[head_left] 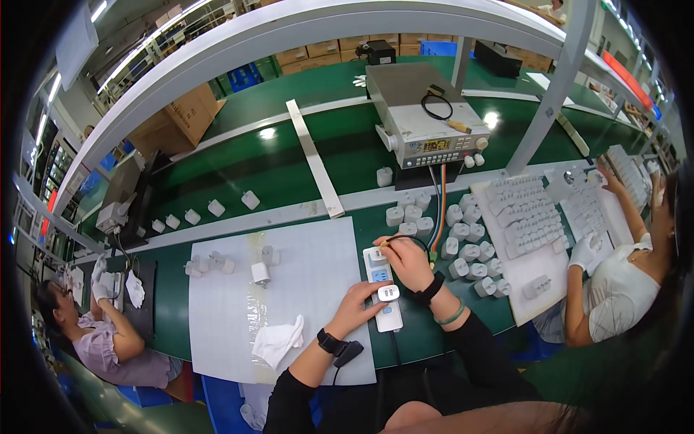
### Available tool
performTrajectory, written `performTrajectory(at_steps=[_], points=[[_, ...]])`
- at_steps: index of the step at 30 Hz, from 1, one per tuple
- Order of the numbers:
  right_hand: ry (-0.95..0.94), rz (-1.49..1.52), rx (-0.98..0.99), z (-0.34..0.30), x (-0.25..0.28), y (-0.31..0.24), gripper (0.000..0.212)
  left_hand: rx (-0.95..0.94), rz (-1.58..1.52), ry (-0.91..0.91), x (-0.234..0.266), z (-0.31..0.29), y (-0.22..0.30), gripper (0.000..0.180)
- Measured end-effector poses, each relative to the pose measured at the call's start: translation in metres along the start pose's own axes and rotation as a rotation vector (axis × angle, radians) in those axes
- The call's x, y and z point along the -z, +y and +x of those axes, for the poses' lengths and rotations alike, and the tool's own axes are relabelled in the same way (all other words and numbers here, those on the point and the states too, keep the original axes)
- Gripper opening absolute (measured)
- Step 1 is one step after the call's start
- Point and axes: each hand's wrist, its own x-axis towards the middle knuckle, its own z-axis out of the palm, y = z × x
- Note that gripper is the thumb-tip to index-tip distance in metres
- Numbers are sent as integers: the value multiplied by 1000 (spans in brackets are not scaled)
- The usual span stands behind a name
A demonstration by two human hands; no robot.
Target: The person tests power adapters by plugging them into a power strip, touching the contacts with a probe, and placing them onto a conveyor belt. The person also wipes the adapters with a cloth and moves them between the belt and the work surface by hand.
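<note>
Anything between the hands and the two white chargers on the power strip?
Nothing visible. The left hand grips the lower charger. The right hand holds a black cable by its end, right at the upper charger; whether it's plugged in, I can't tell.

This is an electronics factory, on an assembly and testing line. A grey bench test instrument point(410, 108) with a lit display stands over many white plug-in chargers point(476, 232). Co-workers in white gloves sit at left point(116, 340) and right point(623, 286) along the green bench point(170, 307). Stacked cardboard cartons point(322, 48) and blue crates point(249, 77) fill the far side, and tube lights point(99, 11) hang overhead.
</note>
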Motion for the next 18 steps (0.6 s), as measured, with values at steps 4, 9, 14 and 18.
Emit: performTrajectory(at_steps=[4, 9, 14, 18], points=[[-26, 22, -31, -11, -4, 1, 16, -67, 83, 20, -6, -6, 0, 46], [28, 71, -5, -6, -4, 9, 18, 29, -667, 299, 12, 12, 1, 46], [7, 130, -20, -7, -7, 7, 17, -200, 211, 400, 102, 139, 6, 45], [27, 164, 2, -12, -8, 16, 17, -45, 547, 317, 106, 241, -34, 37]])
